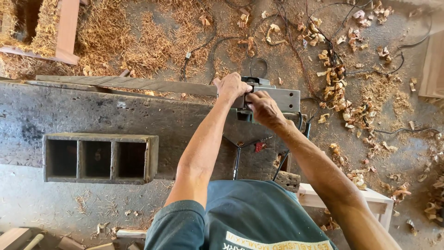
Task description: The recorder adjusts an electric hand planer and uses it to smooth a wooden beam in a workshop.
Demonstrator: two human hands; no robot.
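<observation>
Both-handed, left hand point(231, 86) and right hand point(262, 106) fingers clenched on grey planer point(277, 98), long axis left-right along workbench point(69, 113).

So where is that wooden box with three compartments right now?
The three-compartment box sits on the dusty workbench, left of the person's left arm.

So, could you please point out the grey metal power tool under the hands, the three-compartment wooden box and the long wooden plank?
grey metal power tool point(283, 99), head view, on its flat grey plate.
three-compartment wooden box point(152, 157), head view, on its right end wall.
long wooden plank point(125, 83), head view, mid-length on its top face.
</observation>
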